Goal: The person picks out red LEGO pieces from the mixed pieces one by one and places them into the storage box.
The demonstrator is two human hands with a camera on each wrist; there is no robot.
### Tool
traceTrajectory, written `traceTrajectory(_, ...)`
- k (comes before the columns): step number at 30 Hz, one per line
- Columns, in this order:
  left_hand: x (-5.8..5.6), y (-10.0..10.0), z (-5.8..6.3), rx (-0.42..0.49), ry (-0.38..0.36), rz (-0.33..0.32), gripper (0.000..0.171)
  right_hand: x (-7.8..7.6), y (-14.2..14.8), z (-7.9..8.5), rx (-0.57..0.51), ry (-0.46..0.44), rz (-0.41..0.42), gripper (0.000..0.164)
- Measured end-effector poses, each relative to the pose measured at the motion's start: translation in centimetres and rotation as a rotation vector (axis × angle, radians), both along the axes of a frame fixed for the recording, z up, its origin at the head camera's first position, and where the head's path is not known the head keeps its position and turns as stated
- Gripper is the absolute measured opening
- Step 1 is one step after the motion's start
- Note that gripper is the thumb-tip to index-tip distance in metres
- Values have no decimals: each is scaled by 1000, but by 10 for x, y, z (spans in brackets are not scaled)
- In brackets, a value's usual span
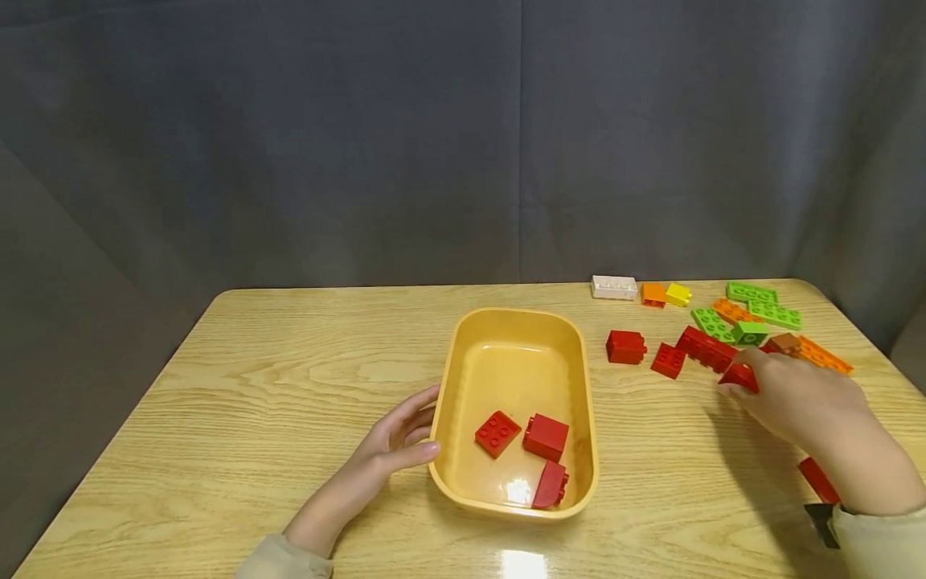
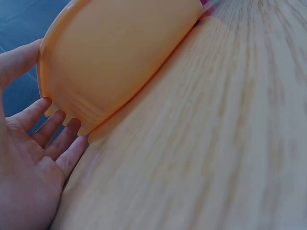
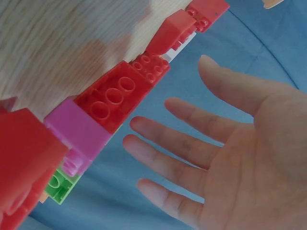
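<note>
A yellow plastic tray (image 1: 587,402) stands mid-table with red toy bricks in it: a flat one (image 1: 497,434), a block (image 1: 546,437) and a curved one (image 1: 551,485). My left hand (image 1: 383,442) rests its fingertips and thumb against the tray's left outer side, as the left wrist view also shows. Over the right side, my right hand (image 1: 810,398) reaches down at a red brick (image 1: 739,378). In the right wrist view its fingers are spread apart with nothing between them, beside a long red brick (image 3: 108,96) and a pink brick (image 3: 76,129).
Further red bricks (image 1: 625,346) lie right of the tray. Behind them are a white brick (image 1: 613,287), an orange one (image 1: 653,294), a yellow one (image 1: 678,294) and several green pieces (image 1: 774,314). Another red brick (image 1: 819,480) lies by the right wrist. A grey curtain (image 1: 362,145) hangs behind the table.
</note>
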State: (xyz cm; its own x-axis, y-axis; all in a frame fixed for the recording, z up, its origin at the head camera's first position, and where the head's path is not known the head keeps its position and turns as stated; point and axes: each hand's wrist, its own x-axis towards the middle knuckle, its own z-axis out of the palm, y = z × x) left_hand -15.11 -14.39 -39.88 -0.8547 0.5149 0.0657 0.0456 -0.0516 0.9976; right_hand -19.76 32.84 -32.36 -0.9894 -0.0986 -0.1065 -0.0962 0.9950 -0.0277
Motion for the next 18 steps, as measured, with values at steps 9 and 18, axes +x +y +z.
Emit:
traceTrajectory(9,0,1,0,3,6,2,71,-6,6,-7,-14,-25,15,73)
traceTrajectory(18,0,1,0,4,4,12,71,-5,9,-12,0,-48,4,80)
